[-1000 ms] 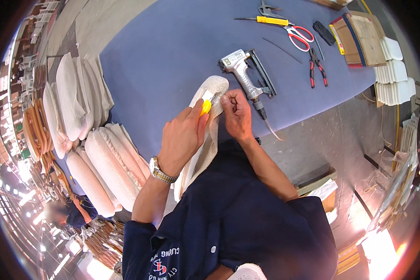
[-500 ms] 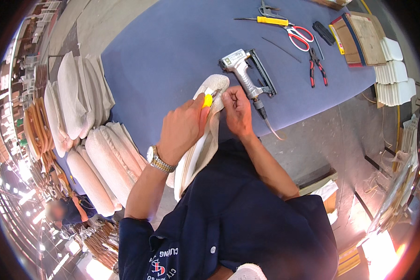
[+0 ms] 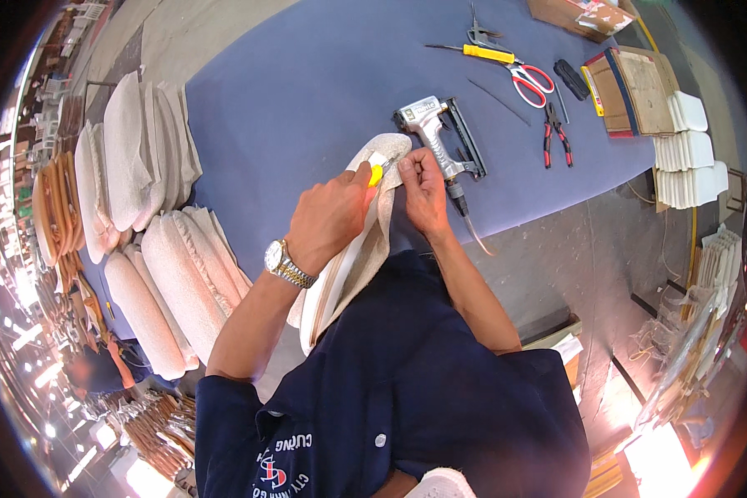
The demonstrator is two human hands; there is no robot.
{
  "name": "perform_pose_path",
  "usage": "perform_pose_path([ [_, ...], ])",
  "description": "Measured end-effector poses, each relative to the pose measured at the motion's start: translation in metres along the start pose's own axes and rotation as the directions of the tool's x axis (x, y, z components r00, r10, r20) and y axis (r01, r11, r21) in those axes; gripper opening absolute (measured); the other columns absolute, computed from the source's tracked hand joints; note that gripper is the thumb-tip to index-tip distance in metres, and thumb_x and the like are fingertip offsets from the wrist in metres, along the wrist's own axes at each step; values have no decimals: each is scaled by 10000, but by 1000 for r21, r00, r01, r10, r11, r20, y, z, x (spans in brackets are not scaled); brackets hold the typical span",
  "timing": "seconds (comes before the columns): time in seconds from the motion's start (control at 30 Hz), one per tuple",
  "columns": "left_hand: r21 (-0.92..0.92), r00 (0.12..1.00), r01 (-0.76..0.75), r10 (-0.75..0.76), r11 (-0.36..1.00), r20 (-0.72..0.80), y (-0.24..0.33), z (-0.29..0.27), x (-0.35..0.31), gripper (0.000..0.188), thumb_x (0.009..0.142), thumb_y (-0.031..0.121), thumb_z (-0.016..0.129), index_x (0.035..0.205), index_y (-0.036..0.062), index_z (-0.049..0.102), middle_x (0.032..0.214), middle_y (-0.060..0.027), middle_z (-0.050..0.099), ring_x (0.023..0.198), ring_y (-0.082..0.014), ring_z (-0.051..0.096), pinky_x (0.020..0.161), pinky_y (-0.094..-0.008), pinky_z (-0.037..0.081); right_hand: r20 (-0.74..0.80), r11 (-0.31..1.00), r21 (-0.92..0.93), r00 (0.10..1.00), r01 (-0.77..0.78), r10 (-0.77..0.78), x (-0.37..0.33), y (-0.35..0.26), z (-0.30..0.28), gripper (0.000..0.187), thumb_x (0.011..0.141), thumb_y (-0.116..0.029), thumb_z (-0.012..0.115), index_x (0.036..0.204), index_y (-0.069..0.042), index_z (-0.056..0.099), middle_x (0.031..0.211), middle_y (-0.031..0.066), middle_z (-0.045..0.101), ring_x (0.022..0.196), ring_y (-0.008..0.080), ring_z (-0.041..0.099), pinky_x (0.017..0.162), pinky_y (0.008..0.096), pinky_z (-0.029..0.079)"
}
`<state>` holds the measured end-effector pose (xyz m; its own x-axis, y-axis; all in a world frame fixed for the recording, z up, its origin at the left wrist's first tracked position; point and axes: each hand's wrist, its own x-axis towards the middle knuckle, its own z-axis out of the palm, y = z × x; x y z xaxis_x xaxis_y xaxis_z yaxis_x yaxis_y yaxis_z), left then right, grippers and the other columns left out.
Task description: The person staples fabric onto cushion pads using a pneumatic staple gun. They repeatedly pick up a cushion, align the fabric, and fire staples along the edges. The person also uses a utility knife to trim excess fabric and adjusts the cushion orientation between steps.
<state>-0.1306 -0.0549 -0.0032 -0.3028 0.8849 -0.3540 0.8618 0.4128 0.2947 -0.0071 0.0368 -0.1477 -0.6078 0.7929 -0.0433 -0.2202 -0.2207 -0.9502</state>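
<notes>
A long padded piece, covered in cream fabric with loose fabric along its edge, lies slanting from the table's near edge toward my body. My left hand, with a watch on its wrist, is closed around a tool with a yellow handle. The tool's metal end meets the fabric near the piece's rounded far end; its exact kind is partly hidden by my fingers. Beside it my right hand pinches the fabric edge between thumb and fingers. Just beyond that hand, a silver staple gun lies with its hose attached.
On the blue table lie red-handled scissors, a yellow-handled screwdriver, pliers and a cardboard box. Padded cream pieces are stacked at the left. White pads are piled beyond the right edge.
The view has shifted slightly. Both hands keep their hold on the tool and the fabric edge, with only a small movement of the left hand along the padded piece.
</notes>
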Motion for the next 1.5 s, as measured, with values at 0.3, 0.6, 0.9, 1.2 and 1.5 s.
perform_pose_path([
  [0.3,-71,1000,29,-28,997,10,-4,3,-10,325,1018,267,565,1284,81,580,1036,-192,711,901,-444,674,744,-545,532,35,999,15,999,-35,35,2,6,-3,111,1092,-141,534,1022,-55,522,859,4,560,795,77,534,736,242,473],
  [0.6,-299,956,-38,-53,954,-289,-13,29,-35,351,1011,232,610,1314,56,621,947,-195,712,835,-411,690,706,-497,540,-52,996,90,998,-24,29,-9,2,-1,98,1088,-123,535,1028,-45,524,905,30,601,799,92,585,734,260,505],
  [0.9,-629,940,48,-249,776,-234,-17,40,-41,413,1063,278,608,1391,26,610,810,-53,691,609,-87,651,583,-262,519,-117,991,133,992,-23,39,-5,-55,-20,126,1029,-83,617,1032,-39,499,903,97,652,615,82,577,533,247,483],
  [1.2,-546,935,36,-222,837,-278,-6,34,-35,365,1026,250,616,1336,57,635,991,-190,715,811,-359,700,718,-420,541,53,751,-655,997,80,-60,-14,-63,-2,223,959,-199,694,894,-41,551,655,14,512,574,153,464,568,327,413],
  [1.5,-393,911,-67,-105,917,-399,0,33,-33,358,1013,241,639,1330,76,649,956,-153,703,793,-340,688,706,-421,539,-104,974,51,969,-221,225,-24,-7,-27,194,990,-140,637,858,-26,550,738,-39,504,694,69,455,628,282,406],
])
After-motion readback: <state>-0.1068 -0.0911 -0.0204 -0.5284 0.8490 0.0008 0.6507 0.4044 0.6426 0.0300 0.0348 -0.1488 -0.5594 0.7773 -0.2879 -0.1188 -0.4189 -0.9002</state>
